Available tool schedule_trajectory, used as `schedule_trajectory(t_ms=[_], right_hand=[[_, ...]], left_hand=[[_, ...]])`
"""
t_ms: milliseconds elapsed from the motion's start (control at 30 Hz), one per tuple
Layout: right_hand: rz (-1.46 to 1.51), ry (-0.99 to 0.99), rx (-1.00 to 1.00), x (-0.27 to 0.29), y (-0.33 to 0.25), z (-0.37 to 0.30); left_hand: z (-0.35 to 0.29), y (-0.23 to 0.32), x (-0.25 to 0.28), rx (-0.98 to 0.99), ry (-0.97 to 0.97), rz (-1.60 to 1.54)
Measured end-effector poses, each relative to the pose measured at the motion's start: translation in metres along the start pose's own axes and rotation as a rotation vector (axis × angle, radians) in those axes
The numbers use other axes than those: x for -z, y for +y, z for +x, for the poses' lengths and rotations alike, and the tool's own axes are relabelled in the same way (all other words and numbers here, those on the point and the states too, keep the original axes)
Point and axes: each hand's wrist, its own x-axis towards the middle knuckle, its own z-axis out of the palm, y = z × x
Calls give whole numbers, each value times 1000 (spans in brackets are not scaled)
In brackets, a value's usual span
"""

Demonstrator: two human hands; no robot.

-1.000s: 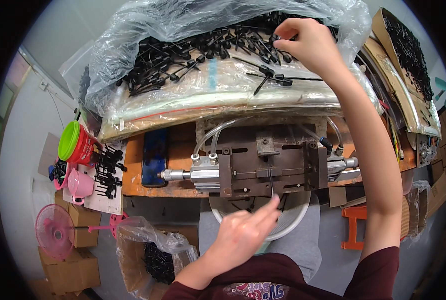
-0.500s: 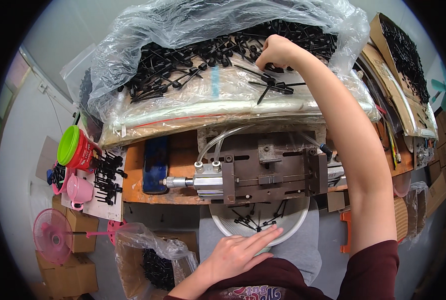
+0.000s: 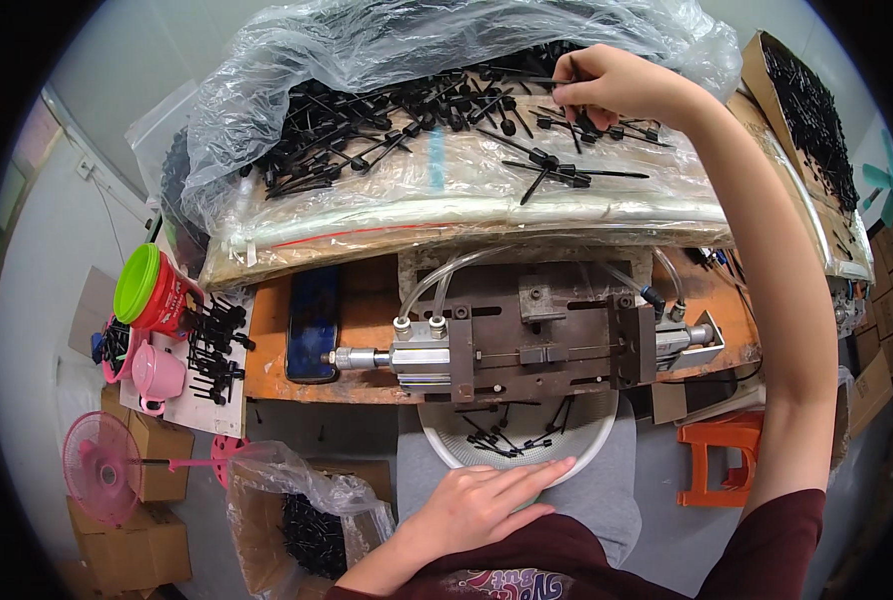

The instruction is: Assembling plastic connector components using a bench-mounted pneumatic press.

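Observation:
My right hand (image 3: 617, 88) is over the right part of a heap of black plastic pieces (image 3: 367, 130) with thin stems and thick heads. Its fingers are curled and pinched on black pieces; how many is hidden. The heap lies on a plastic-lined box tray (image 3: 467, 210). My left hand (image 3: 482, 508) rests with fingers stretched out across the near rim of a white perforated basket (image 3: 597, 450) on my lap. Several black pieces lie inside the basket. Between the basket and the tray stands a metal fixture (image 3: 537, 355) with a cylinder at each side.
A dark blue phone (image 3: 312, 330) lies on the wooden bench (image 3: 267, 365). Farther left stand a red bucket with green rim (image 3: 167, 290), a pink cup (image 3: 160, 373) and a pink fan (image 3: 102, 468). An orange stool (image 3: 697, 460) is at right; a lined carton (image 3: 257, 535) holds black pieces.
My right hand has moved right and a little farther away over the heap, its forearm swinging right and uncovering the fixture's right end. My left hand stays nearly in place.

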Motion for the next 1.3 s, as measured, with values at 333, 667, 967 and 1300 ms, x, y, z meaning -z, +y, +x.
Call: schedule_trajectory(t_ms=[333,667,967,1300], right_hand=[[761,83,216,-18,-12,-102],[1493,-444,105,-132,-3,-229],[1626,-111,105,-143,22,-246],[1330,291,-204,-161,1,-258]], left_hand=[[25,1,24,-76,452,-64],[27,2,45,303,248,-1109],[33,4,38,52,186,-573],[53,-23,-20,15,315,399]])
